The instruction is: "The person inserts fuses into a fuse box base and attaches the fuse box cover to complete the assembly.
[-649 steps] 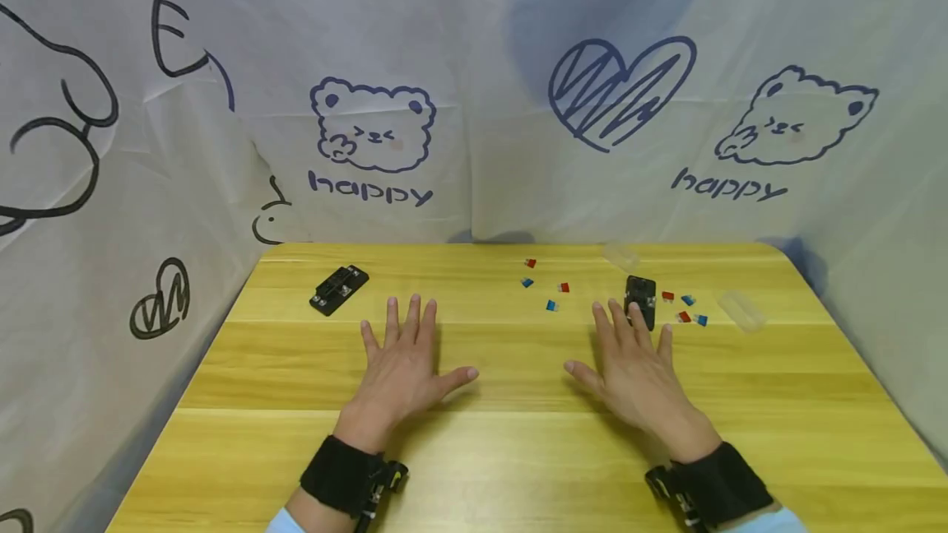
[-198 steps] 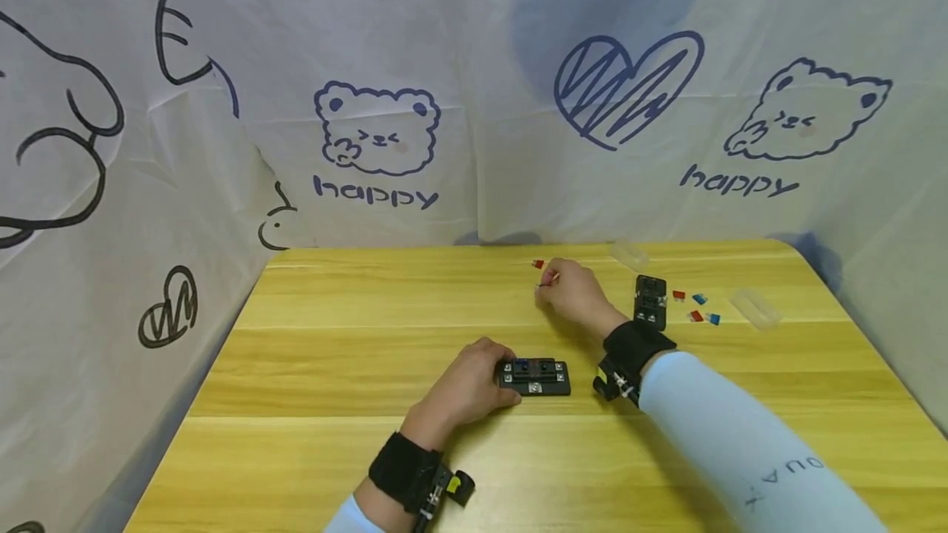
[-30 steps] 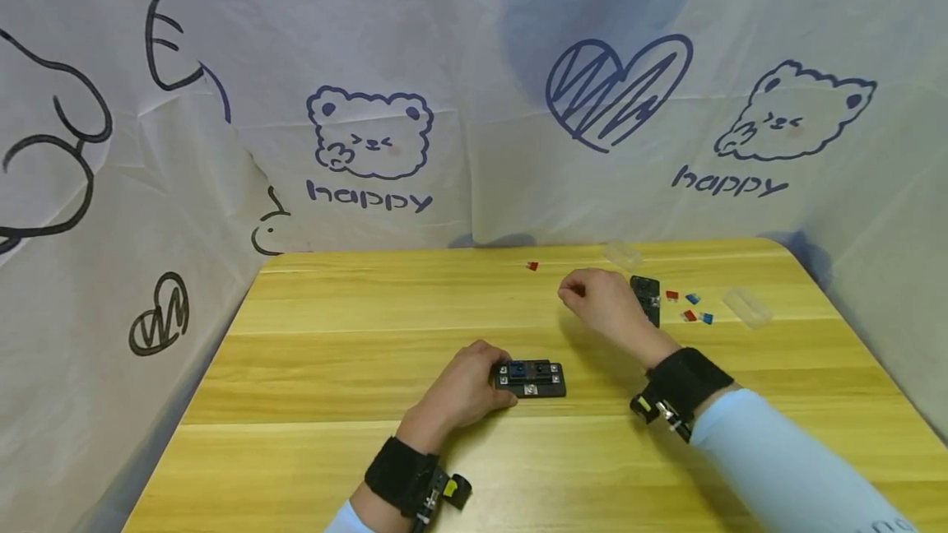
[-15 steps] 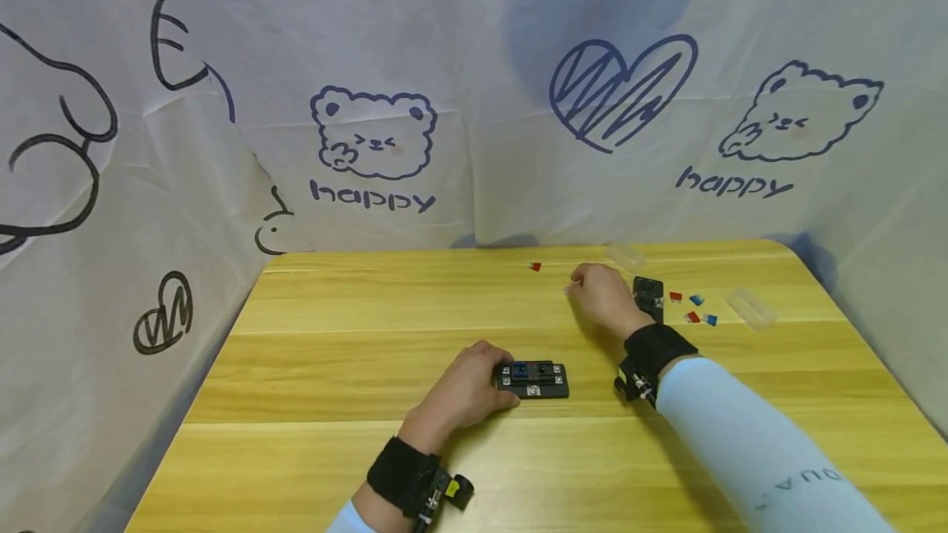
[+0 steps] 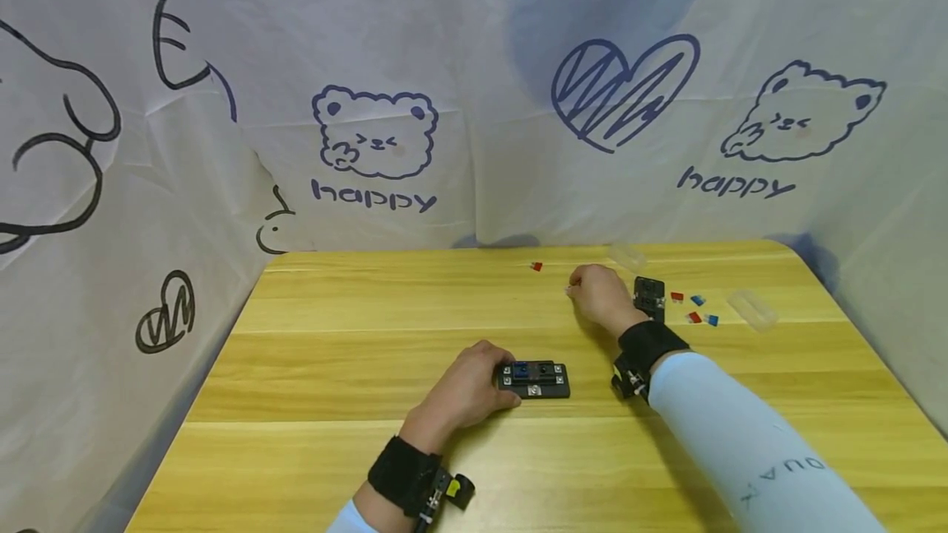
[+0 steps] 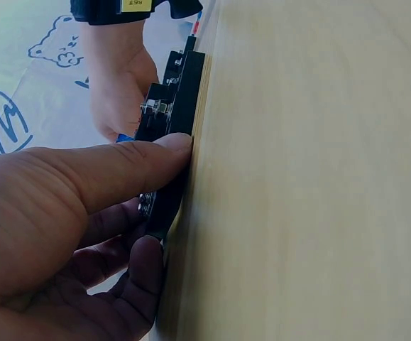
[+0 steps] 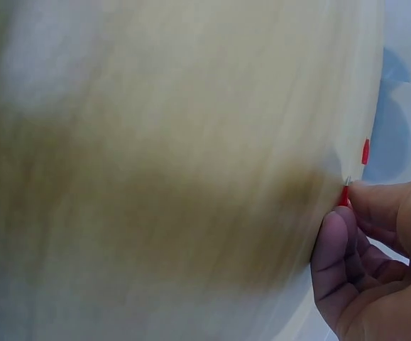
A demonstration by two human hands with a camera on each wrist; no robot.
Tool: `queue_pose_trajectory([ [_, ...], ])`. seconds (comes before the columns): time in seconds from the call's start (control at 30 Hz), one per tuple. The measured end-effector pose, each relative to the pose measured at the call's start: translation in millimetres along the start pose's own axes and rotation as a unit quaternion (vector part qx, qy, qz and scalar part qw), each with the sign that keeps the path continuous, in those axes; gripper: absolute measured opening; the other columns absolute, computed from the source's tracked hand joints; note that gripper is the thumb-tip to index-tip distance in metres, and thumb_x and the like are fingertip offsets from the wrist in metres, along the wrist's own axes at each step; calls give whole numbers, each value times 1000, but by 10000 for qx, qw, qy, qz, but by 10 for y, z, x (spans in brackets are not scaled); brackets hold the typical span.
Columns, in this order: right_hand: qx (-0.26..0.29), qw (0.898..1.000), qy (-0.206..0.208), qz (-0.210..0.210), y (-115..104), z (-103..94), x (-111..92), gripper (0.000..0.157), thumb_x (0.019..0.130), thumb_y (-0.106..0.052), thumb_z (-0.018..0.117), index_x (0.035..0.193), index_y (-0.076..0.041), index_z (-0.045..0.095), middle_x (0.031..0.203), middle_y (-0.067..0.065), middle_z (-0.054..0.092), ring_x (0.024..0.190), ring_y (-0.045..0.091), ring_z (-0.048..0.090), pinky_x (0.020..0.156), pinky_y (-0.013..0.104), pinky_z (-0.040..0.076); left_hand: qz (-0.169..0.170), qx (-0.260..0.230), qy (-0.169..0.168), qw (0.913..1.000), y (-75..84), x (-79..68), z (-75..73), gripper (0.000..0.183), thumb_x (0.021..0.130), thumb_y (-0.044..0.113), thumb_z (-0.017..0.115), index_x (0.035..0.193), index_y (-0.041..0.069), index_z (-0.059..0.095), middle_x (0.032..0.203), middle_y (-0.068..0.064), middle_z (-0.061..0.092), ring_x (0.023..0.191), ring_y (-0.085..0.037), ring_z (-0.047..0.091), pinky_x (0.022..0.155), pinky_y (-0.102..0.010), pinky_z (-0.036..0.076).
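My left hand (image 5: 467, 385) grips the left end of a black fuse block (image 5: 544, 391), which lies flat near the table's middle. A blue blade fuse (image 5: 522, 368) sits in the block's left slot. In the left wrist view, the thumb presses along the block's edge (image 6: 184, 99) with fingers curled beneath its near end. Farther back, my right hand (image 5: 601, 294) pinches a red blade fuse (image 7: 344, 195) between thumb and fingertip, metal prong showing. Another red blade fuse (image 5: 536, 266) lies behind and left of that hand.
Right of the right hand lies a second black fuse block (image 5: 649, 293). Beside it are loose red fuses (image 5: 693, 317) and blue fuses (image 5: 712, 320). Two clear plastic covers (image 5: 753, 311) lie close by. A drawn-on white cloth (image 5: 489, 89) hangs behind the table (image 5: 333, 336).
Since the earliest frame, the left block came to the middle under my left hand and several centre fuses left their places. In the last second, my right hand took up a red blade fuse.
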State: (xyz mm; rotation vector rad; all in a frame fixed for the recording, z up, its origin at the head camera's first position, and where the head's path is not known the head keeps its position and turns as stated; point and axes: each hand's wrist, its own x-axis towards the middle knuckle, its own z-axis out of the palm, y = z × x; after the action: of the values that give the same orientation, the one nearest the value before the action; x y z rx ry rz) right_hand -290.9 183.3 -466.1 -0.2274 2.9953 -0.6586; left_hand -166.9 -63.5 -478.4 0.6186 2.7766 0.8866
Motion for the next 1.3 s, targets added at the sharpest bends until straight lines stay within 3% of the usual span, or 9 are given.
queue_pose_trajectory([
  [0.37,10,9998,-91,191,-3,13,0,12,95,-16,59,98,-5,61,94,14,63,83,30,58,74,44,49,10,-19,12,10000,3,-1,-4,53,76,32,81,121,11,62,117,-4,58,100,-17,54,91,-37,47],
  [0.7,176,9992,-187,307,-11,-3,-51,12,97,-17,57,99,-6,53,89,13,59,75,27,54,65,38,42,-8,-43,-2,10000,3,1,-8,54,76,32,82,121,11,62,117,-3,58,100,-17,54,91,-37,47],
  [0.93,586,9980,96,197,-23,-24,-138,14,95,-13,59,104,-3,58,97,15,65,81,28,59,69,39,46,-9,-58,-12,10000,-7,0,-3,54,76,33,81,121,11,62,119,-3,58,102,-17,54,92,-37,47],
  [1.07,793,9967,168,76,-46,-32,-206,10,96,-15,58,97,-6,60,88,12,63,69,25,54,63,37,41,-22,-40,-4,10000,-4,-6,-4,54,76,33,82,121,11,62,119,-3,58,102,-18,54,92,-38,47],
  [1.3,1270,9918,120,-99,-142,-41,-368,11,98,-19,56,100,-8,59,77,9,64,61,21,54,55,32,41,35,20,17,10000,2,-7,-9,54,76,33,81,121,11,62,118,-3,59,104,-19,54,94,-39,46],
])
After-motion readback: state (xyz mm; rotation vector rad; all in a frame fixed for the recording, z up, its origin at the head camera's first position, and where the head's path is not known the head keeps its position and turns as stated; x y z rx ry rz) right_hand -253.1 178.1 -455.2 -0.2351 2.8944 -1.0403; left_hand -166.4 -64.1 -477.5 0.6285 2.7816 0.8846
